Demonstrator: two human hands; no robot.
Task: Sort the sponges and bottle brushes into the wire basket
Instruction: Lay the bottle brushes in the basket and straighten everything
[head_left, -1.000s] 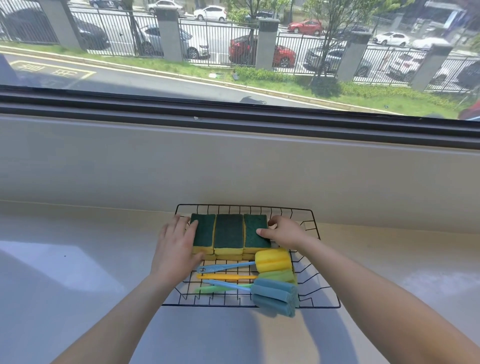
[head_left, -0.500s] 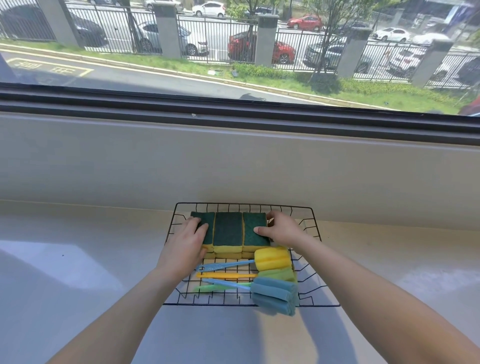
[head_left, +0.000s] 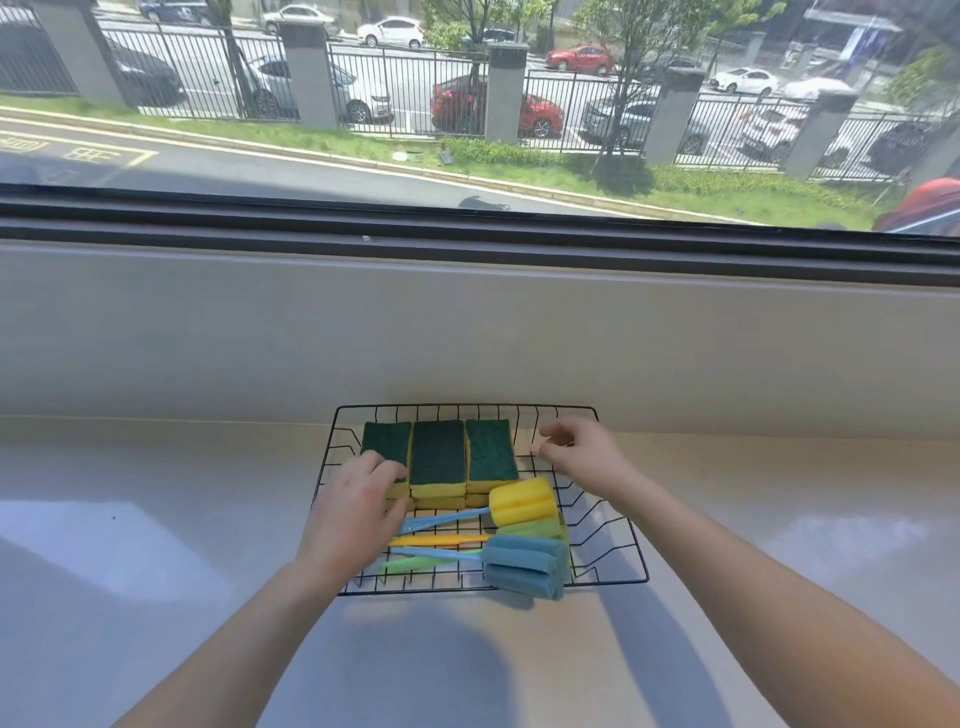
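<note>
1. Behind the pale counter a wide window shows a street with parked cars; the wire basket stands on the counter close to the wall, so it cannot slide away backward.
2. Three green-topped sponges lie side by side at the back of the basket, touching each other. More yellow sponge edges show below them, so I judge they are stacked in two layers to save room.
3. The bottle brushes lie across the front part, foam heads to the right and thin handles to the left. The yellow head touches the front of the sponge row; the blue head hangs a little over the front rim.
4. The left hand rests with loosely bent fingers on the leftmost sponge and over the handles; it seems to press or align, not to grip.
5. The right hand hovers over the bare right side of the basket, fingers half curled and holding nothing.
6. No sponge or brush is visible outside the basket, so the sorting looks nearly done; only tidying remains, perhaps pushing the blue head fully inside.
</note>
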